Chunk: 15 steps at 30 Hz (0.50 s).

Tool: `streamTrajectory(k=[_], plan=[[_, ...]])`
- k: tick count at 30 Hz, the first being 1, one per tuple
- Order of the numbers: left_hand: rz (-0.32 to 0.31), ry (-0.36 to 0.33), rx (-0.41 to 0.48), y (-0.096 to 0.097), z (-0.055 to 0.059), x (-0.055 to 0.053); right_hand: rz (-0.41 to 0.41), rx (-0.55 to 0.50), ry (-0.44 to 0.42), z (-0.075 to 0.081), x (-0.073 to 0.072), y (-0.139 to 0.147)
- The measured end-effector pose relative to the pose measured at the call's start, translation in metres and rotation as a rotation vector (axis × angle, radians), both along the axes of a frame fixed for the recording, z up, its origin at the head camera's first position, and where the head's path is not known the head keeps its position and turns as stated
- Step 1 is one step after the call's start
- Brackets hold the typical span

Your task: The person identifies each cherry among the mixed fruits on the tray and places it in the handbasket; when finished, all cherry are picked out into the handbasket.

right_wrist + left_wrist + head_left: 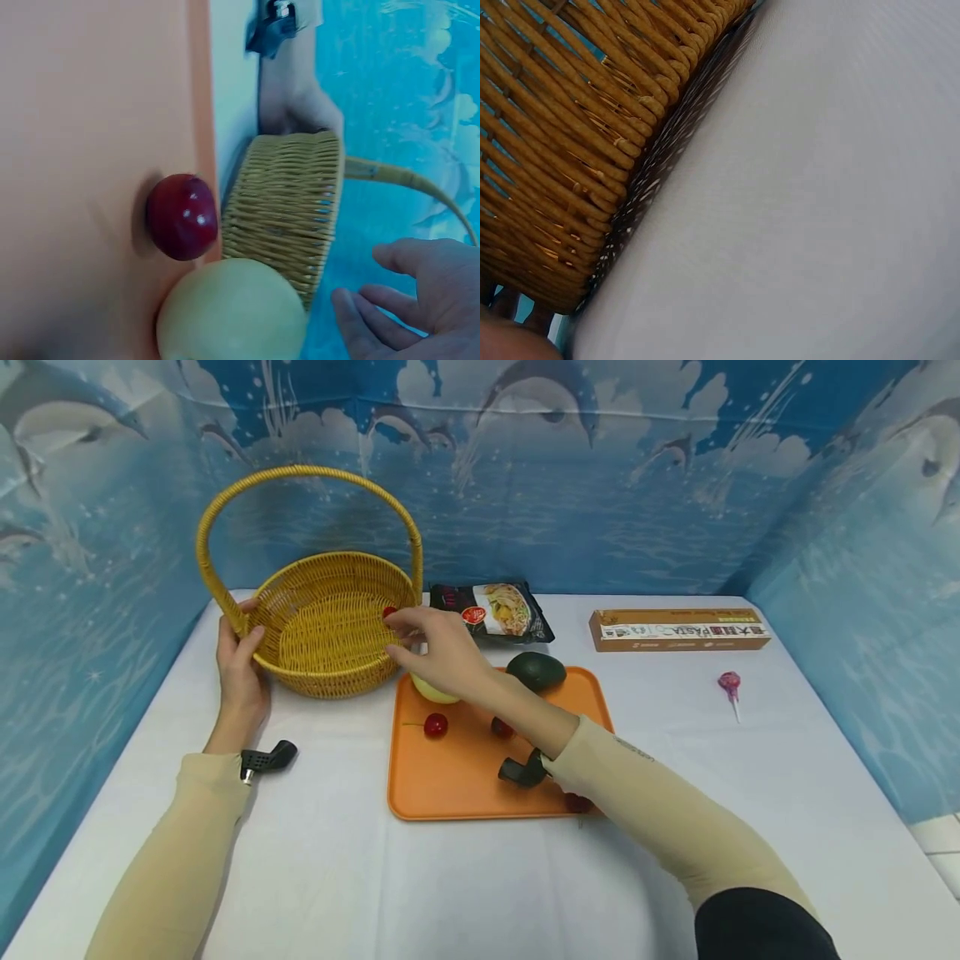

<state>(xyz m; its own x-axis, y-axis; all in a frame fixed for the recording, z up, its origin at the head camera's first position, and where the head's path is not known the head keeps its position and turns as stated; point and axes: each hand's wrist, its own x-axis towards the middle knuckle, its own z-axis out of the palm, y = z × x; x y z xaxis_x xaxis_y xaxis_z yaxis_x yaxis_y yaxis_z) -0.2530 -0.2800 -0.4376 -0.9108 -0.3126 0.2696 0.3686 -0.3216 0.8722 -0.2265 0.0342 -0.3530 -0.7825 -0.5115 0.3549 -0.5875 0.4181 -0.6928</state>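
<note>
A yellow wicker basket [330,684] stands at the table's [315,860] eleven o'clock, its nine-o'clock side gripped by the left hand [242,681]. At its three o'clock, a cherry [388,611] shows beside the empty right hand [444,647], fingers and thumb parted; the orange tray [450,785] sits at four.

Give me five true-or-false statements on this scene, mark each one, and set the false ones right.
1. The left hand holds the yellow basket at its left side. True.
2. The dark green avocado lies inside the yellow basket. False: the dark green avocado is at the far edge of the orange tray.
3. The lollipop lies to the right of the orange tray. True.
4. The long brown box lies left of the black packet. False: the long brown box lies to its right.
5. The right hand is touching the lollipop. False: the right hand is by the right side of the yellow basket.
</note>
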Motion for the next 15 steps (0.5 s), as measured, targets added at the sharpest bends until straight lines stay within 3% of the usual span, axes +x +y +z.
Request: streamTrajectory(k=[10, 15], plan=[[0.012, -0.008, -0.002, -0.001, 0.0, 0.0, 0.008, -0.091, -0.106, 0.011, 0.028, 0.031], [0.017, -0.004, -0.018, 0.0, 0.0, -0.001, -0.005, -0.055, -0.08, 0.011, 0.043, 0.05]])
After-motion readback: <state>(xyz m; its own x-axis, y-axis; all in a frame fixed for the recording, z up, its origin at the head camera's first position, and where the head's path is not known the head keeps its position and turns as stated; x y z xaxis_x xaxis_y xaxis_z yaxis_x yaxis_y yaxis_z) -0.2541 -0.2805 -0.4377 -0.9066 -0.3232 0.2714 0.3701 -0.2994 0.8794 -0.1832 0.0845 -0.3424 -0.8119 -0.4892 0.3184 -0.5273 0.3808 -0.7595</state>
